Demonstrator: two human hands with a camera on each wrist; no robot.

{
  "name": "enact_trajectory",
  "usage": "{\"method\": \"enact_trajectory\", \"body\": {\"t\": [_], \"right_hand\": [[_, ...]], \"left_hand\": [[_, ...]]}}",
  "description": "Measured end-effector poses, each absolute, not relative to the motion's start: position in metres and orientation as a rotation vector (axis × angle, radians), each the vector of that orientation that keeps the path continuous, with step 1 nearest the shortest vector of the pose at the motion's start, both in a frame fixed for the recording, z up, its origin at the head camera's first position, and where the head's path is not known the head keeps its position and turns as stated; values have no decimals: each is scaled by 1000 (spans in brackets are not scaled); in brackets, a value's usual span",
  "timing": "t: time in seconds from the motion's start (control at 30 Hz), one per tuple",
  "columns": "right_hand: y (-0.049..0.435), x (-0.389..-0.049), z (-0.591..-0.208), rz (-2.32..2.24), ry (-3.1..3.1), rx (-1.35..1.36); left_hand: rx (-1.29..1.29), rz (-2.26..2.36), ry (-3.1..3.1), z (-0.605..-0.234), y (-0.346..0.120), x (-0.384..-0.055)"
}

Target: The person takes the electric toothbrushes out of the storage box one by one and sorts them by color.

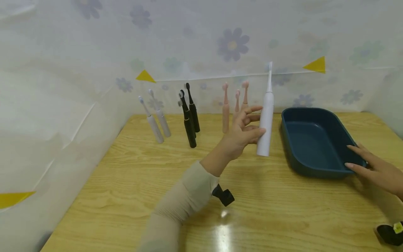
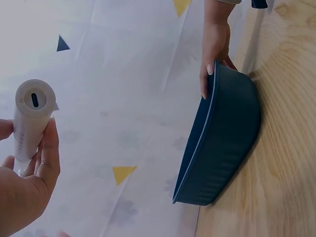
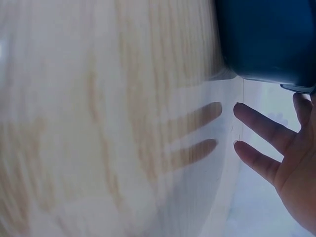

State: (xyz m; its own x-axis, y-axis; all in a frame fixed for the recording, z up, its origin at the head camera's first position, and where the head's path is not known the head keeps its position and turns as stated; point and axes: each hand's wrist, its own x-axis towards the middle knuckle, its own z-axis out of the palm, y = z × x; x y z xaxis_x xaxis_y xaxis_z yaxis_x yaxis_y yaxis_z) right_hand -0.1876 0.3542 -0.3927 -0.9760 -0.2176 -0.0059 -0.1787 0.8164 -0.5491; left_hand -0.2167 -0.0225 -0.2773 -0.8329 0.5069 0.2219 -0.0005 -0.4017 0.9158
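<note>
My left hand (image 1: 244, 131) pinches the handle of a white electric toothbrush (image 1: 266, 119) and holds it upright above the wooden table, just left of a dark blue tray (image 1: 310, 111). The left wrist view looks at the toothbrush's round base (image 2: 32, 98) with my fingers (image 2: 47, 158) round the handle. With straight fingers, my right hand (image 1: 368, 166) rests on the tray's near right rim. The left wrist view also has this hand (image 2: 215, 54) on the tray's edge (image 2: 222, 138). In the right wrist view its fingers (image 3: 269, 143) hang beside the tray (image 3: 266, 34).
Standing at the back of the table are two pale toothbrushes (image 1: 157, 120), black ones (image 1: 190, 115) and pink ones (image 1: 234, 105). A flowered white sheet walls the table on three sides. A black object (image 1: 390, 233) lies at the front right corner.
</note>
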Motion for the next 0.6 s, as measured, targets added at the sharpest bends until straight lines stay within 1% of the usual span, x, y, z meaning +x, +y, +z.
{"method": "enact_trajectory", "body": {"t": [0.27,0.6], "right_hand": [[353,-189,-391,-874,2933,-302],[353,-188,-392,-882,2925,-308]], "left_hand": [[723,2328,1537,-271,-54,-211],[708,2384,1643,-281,-93,-208]]}}
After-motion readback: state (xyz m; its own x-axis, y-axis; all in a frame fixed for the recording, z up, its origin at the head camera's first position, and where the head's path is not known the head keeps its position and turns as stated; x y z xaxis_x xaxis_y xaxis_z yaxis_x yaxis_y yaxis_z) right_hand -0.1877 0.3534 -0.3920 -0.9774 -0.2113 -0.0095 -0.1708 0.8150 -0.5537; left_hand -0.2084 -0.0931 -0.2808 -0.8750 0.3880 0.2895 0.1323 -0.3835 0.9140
